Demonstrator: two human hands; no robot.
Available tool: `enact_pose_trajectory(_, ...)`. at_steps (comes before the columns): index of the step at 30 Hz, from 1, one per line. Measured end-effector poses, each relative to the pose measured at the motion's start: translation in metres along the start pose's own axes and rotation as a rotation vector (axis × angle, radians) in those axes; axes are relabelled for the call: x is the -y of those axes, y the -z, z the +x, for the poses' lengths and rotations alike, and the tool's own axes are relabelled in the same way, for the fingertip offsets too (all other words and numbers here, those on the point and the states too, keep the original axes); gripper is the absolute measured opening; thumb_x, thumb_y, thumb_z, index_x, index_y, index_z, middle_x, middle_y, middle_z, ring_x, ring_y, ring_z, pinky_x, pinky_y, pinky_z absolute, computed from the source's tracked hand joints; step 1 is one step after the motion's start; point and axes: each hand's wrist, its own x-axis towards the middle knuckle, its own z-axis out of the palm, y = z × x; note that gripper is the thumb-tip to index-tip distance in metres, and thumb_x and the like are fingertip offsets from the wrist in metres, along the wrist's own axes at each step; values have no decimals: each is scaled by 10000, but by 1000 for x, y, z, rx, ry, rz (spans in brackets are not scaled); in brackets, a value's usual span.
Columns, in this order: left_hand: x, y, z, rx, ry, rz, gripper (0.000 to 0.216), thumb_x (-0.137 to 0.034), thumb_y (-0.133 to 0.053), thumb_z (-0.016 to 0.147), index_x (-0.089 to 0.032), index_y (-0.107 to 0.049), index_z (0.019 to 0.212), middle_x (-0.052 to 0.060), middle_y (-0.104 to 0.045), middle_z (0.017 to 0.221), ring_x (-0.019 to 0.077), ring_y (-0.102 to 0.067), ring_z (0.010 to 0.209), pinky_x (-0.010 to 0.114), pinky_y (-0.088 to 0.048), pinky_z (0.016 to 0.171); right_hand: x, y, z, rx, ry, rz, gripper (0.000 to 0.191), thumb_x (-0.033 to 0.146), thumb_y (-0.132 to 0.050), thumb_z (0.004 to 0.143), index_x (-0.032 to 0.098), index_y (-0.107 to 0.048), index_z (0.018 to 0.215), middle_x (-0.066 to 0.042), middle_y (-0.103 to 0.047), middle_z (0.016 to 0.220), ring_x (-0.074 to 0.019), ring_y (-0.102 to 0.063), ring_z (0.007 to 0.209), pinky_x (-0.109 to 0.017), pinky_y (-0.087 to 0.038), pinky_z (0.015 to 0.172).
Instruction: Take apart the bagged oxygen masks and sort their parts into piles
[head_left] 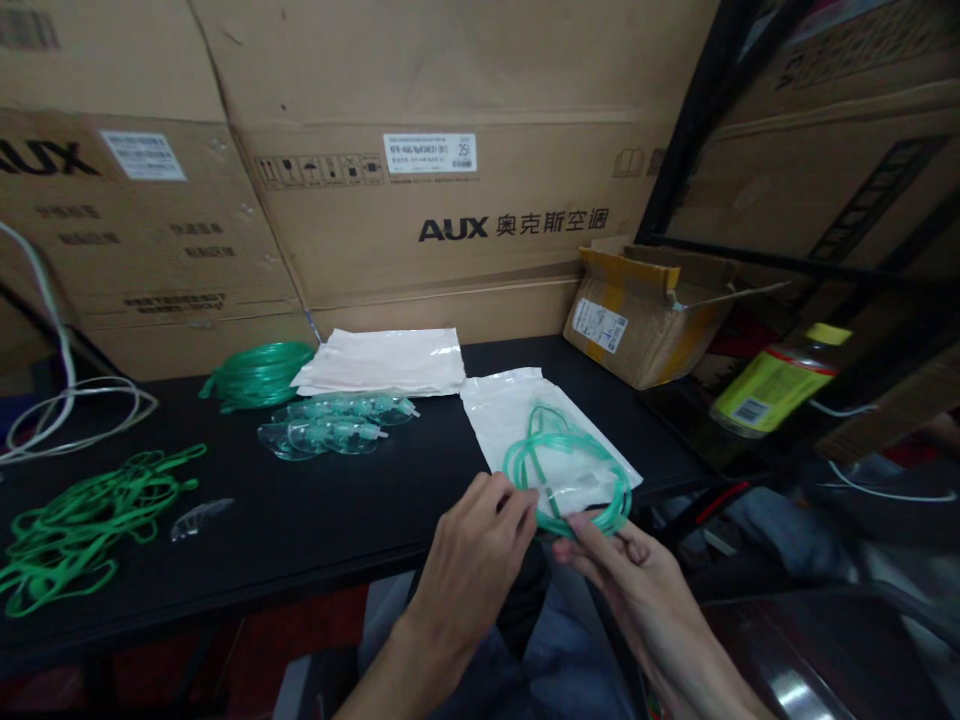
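**Both hands on a coil of green tubing at the bench's near edge**

The left hand [480, 545] and the right hand [637, 570] meet over the front edge of the black bench [315, 520], each pinching the same coil of green tubing [562, 470]. The left hand's fingers are closed on the coil's near-left bend; the right hand's thumb and forefinger are closed on its lower rim, just to the right. The two grips sit close together, so neither hand is clearly the nearer one: both are already on the loop.

The coil lies ahead of the hands, away from the person, and rests partly on a clear plastic bag [540, 420] lying flat on the bench. The bag's long axis runs from the far left towards the near right, and the coil covers its near end. The loop is roughly oval, wider than it is deep from this view.

Further back and to the left lie several clear green masks [337, 430], touching one another, with a stack of flat bags [382, 360] just behind them and a bundle of coiled tubing [259, 372] beside that. A heap of green straps [82, 520] lies at the far left, well apart from the hands. An open cardboard box [645, 315] stands at the bench's right end, and large cartons [450, 180] form the wall behind.
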Motion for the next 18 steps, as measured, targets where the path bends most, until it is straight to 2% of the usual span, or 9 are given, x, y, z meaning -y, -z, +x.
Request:
enact_pose_trajectory(3,-4,0,4,-3,10,23,98,-125,-649,951,-194,-677,1015,24,-669,885,219,-650,835,348,-564,735,0,-5,2,22,-26,3,488,469,-1002,554,155,-816,877,-71,-796,846,-181,-748,722,-284,-629,775)
enact_pose_trajectory(7,-6,0,16,-1,49,114,248,-159,-706,889,-207,-652,1126,40,-708,985,261,-656,897,405,-559,778,0,3,1,72,-82,-11,499,552,-957,604,157,-818,876,-105,-801,864,-237,-764,800,-349,-624,827)
enact_pose_trajectory(9,-7,-2,24,29,9,144,268,-176,-693,906,-219,-634,1164,41,-711,1029,265,-658,925,411,-551,795,-1,11,0,96,-54,-30,439,537,-944,640,164,-810,831,-86,-786,791,-212,-746,758,-307,-613,784)
enact_pose_trajectory(11,-9,-6,32,71,-71,150,200,-178,-670,938,-227,-633,1128,30,-702,1018,252,-657,933,384,-543,790,-2,18,0,99,-2,-69,376,496,-943,666,163,-793,760,-52,-748,702,-160,-703,684,-237,-592,721)
enact_pose_trajectory(14,-13,-12,40,136,-213,160,44,-173,-634,979,-209,-634,1003,25,-676,966,231,-652,900,349,-539,778,0,25,2,27,69,-70,324,412,-965,662,162,-807,795,-46,-756,708,-147,-708,683,-199,-597,714)
enact_pose_trajectory(18,-19,-16,41,137,-260,99,33,-195,-605,1005,-185,-622,978,36,-645,955,218,-637,882,324,-541,760,3,23,4,-130,113,29,414,358,-1021,543,186,-840,874,-71,-821,866,-227,-788,785,-278,-656,808)
